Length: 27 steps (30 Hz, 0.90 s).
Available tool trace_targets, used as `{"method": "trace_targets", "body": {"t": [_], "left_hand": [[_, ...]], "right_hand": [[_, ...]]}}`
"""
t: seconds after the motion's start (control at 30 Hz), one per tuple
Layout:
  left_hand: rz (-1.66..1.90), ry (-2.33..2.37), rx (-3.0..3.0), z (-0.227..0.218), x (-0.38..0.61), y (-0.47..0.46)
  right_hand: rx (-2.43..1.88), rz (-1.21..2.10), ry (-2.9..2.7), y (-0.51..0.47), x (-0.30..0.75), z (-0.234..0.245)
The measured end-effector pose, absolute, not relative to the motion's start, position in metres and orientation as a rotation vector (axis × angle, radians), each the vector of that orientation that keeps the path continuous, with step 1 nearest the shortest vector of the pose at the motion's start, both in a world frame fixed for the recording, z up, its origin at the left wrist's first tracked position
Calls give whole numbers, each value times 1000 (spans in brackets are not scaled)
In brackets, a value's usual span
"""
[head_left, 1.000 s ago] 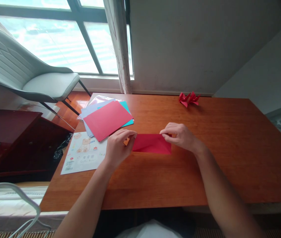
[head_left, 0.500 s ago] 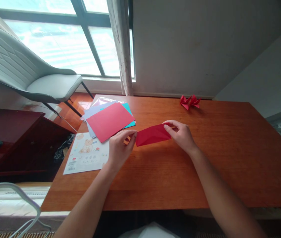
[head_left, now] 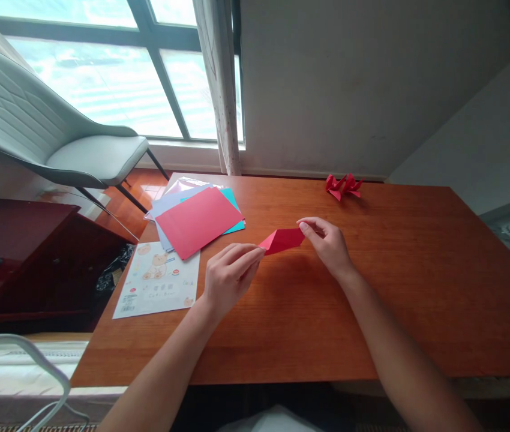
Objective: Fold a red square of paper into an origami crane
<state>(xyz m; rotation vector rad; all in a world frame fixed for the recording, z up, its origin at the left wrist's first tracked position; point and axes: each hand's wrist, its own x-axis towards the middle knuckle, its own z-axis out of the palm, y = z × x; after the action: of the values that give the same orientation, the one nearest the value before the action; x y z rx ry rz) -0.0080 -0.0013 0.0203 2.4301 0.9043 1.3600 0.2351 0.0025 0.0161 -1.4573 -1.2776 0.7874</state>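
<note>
A folded piece of red paper [head_left: 285, 239] is held above the wooden table between my two hands. My left hand [head_left: 233, 271] pinches its left end, and my right hand [head_left: 327, 241] pinches its right end between thumb and fingers. A slanting crease runs across the paper near my left fingertips, and the part beside it looks lighter. Left of my left hand lies a stack of coloured sheets with a red sheet [head_left: 198, 222] on top. Two folded red paper figures [head_left: 344, 186] stand at the table's far side.
Under the red sheet are teal paper [head_left: 233, 207] and lavender paper [head_left: 161, 210]. A white bear-print sheet [head_left: 156, 285] lies at the left edge of the table [head_left: 417, 288]. A grey chair [head_left: 97, 156] and a dark red cabinet [head_left: 21, 258] stand to the left.
My left hand has moved right, closer to my right hand. The red paper, a flat long strip before, now shows a slanted fold at its left end and looks shorter.
</note>
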Motion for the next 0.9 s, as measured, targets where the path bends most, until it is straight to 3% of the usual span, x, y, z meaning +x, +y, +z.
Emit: {"method": "trace_targets", "body": {"t": [0.33, 0.67, 0.9], "left_hand": [[1418, 852, 2216, 23, -11, 0], [1382, 986, 2130, 27, -6, 1], [1239, 1142, 1469, 20, -8, 9]], "right_hand": [[-1334, 1029, -1001, 5, 236, 17], [-1242, 965, -1019, 3, 235, 20], [-1239, 902, -1096, 1, 233, 22]]}}
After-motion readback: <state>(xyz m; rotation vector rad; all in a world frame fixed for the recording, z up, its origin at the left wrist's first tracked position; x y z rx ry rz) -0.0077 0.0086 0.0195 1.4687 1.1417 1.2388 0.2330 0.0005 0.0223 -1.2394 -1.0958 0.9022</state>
